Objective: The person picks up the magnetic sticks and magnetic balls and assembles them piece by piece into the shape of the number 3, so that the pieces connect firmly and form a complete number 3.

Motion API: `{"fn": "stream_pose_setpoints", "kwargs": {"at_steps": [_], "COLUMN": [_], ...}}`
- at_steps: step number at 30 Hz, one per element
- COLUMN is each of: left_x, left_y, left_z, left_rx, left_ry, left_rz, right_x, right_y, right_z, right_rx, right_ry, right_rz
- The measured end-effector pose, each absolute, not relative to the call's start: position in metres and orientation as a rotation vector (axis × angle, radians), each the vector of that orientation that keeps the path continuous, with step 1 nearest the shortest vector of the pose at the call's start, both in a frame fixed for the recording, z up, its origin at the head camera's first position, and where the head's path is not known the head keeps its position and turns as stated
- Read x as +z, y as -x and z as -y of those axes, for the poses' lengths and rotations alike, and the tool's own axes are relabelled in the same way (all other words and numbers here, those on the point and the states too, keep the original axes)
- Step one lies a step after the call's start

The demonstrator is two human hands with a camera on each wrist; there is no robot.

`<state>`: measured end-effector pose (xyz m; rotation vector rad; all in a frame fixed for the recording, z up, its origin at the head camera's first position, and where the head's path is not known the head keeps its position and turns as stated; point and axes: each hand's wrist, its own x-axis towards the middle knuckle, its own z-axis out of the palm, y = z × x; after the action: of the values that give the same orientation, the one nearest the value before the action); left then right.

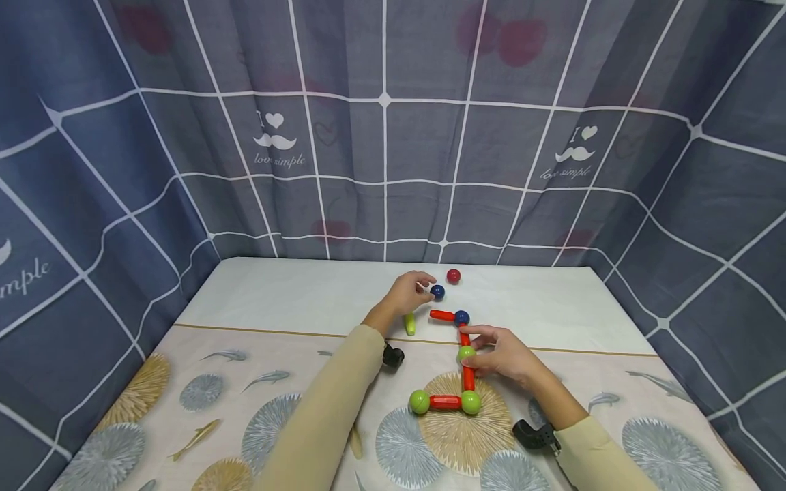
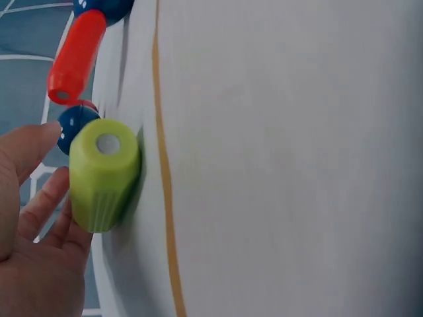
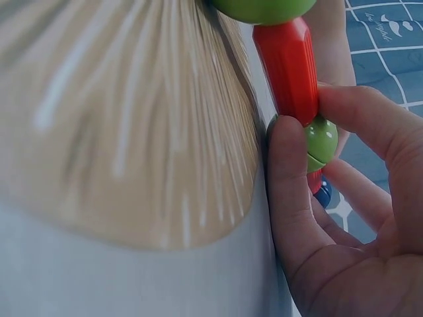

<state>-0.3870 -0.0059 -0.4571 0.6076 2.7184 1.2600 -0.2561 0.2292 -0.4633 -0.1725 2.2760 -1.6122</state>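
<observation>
At the back of the table, my left hand [image 1: 410, 292] has its thumb and fingers spread around a blue ball [image 1: 437, 292]. The thumb tip overlaps the ball's edge in the left wrist view, and a light green stick [image 2: 106, 178] with a metal disc in its end hides some fingertips. My right hand [image 1: 500, 354] grips a magnetic stick-and-ball chain, thumb and index finger around a red stick [image 3: 287, 72] where it meets a middle green ball [image 3: 322, 142]. The chain bends at another green ball [image 1: 471, 402] near me and at a blue ball [image 1: 462, 318] farther back.
A red ball [image 1: 453, 276] lies behind the blue one. The chain's far red stick [image 1: 442, 315] points left, close to the loose green stick. A patterned cloth [image 1: 331, 409] covers the front of the table; a checked curtain [image 1: 344, 157] hangs behind and at both sides.
</observation>
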Motion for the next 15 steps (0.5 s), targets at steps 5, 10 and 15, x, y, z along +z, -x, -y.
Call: {"fn": "stream_pose_setpoints", "kwargs": {"at_steps": [5,10,15], "left_x": [-0.457,-0.455,-0.455], "left_y": [0.39,0.391,0.391], "left_z": [0.003,-0.003,-0.008], "left_rx": [1.263,1.197,1.159], "left_ry": [-0.595,-0.617,-0.591], "left_rz": [-2.687,-2.674,-2.675], "right_x": [-0.463,-0.462,-0.461], "right_y": [0.256,0.256,0.256], "right_z": [-0.23,-0.23,-0.23], "right_rx": [-1.607,-1.599,-1.597], "right_ry": [0.178,0.183,0.186], "right_rz": [-2.273,-2.278,-2.281]}}
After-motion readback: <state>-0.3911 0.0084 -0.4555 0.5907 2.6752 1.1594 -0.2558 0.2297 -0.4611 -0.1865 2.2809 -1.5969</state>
